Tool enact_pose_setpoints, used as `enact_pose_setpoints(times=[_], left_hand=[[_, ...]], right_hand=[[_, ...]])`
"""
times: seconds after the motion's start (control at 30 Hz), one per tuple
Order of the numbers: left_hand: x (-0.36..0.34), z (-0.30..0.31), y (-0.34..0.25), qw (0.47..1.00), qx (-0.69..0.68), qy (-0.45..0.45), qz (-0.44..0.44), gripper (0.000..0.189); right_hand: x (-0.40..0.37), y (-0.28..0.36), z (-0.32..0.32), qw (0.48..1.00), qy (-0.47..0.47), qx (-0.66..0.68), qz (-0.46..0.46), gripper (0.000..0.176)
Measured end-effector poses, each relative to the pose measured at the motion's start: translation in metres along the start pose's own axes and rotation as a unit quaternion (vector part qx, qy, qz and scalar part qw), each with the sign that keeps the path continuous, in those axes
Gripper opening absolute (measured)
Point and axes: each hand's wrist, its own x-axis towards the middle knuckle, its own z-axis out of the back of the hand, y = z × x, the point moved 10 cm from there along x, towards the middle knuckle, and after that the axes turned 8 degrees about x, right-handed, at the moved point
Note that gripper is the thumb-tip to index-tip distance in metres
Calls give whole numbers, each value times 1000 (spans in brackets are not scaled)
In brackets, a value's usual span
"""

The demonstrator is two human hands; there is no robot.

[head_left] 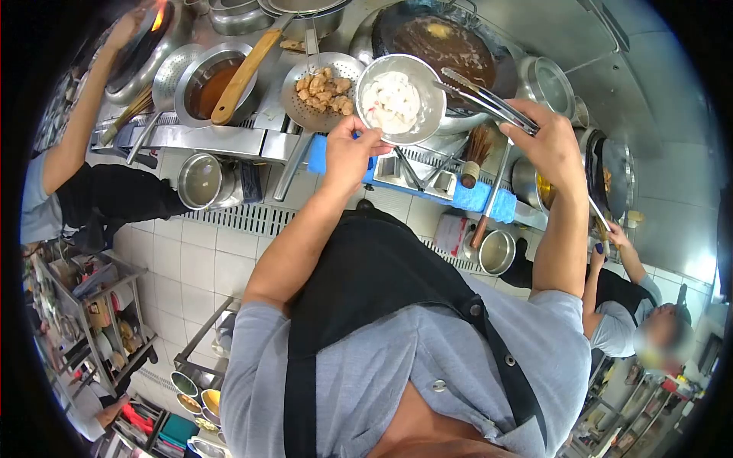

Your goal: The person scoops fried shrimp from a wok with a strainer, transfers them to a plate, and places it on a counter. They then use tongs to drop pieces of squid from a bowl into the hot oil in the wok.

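Observation:
My left hand (353,150) pinches the near rim of a round metal bowl (434,114), tilted toward me. Inside it lie pale, batter-coated pieces (391,101). My right hand (548,141) grips a pair of metal tongs (492,104), whose tips point left over the bowl's right side; nothing shows between them. Behind the bowl sits a wok (489,47) of dark, bubbling oil with one pale lump afloat. Left of the bowl, a perforated strainer (296,107) holds browned fried pieces (327,91).
A metal pot (185,95) of brown liquid stands left, a wooden-handled tool (246,76) across it. Open flame (159,15) burns at the far-left stove. One co-worker's arm (80,126) reaches in there; another person (618,301) works at right. A long-handled utensil (481,225) overhangs the counter edge.

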Motion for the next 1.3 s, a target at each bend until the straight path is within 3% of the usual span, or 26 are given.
enact_pose_setpoints(times=[0.13,0.2,0.23,0.3,0.33,0.43,0.5,0.53,0.6,0.73,0.8,0.87,0.97,1.03,1.07,1.13,1.23,1.3], left_hand=[[-6,-1,-11,998,39,1,-47,17],[-10,-4,-14,996,63,4,-64,17],[-6,-1,-14,997,54,-6,-54,17],[-7,8,-6,998,45,-25,-36,17],[-2,10,-2,998,33,-32,-31,17],[8,12,8,998,28,-40,-26,14],[14,13,11,998,39,-52,-27,12],[18,13,10,997,40,-54,-31,12],[20,13,12,996,42,-67,-34,12],[16,8,7,996,29,-79,-39,17],[13,10,9,997,18,-76,-25,17],[12,12,4,996,33,-77,-25,17],[5,18,8,996,50,-75,-26,13],[5,18,5,996,59,-54,-37,11],[6,16,2,995,68,-50,-49,13],[5,11,0,994,81,-41,-67,17],[5,7,3,996,68,-25,-44,17],[4,14,6,998,47,-34,-35,17]], right_hand=[[6,-3,-54,997,48,-31,43,36],[4,-16,-77,998,66,-19,9,34],[7,-12,-70,998,65,-18,15,34],[-2,-28,-52,991,65,84,-83,34],[0,-25,-37,996,23,89,-14,34],[16,-54,-13,983,-23,181,-2,33],[35,-78,-1,990,-20,123,-69,36],[49,-90,-2,990,-20,124,-64,36],[82,-127,-24,996,30,-20,-78,40],[142,-194,-54,987,25,-140,-78,44],[146,-216,-31,969,-66,-197,-133,46],[138,-201,-9,970,-101,-189,-111,53],[83,-112,18,991,-95,-72,-53,51],[52,-57,-13,998,36,44,-25,48],[42,-38,-31,997,74,17,-15,43],[31,-14,-76,994,81,5,77,40],[24,4,-92,992,89,-34,86,38],[18,-2,-62,993,99,69,-8,35]])
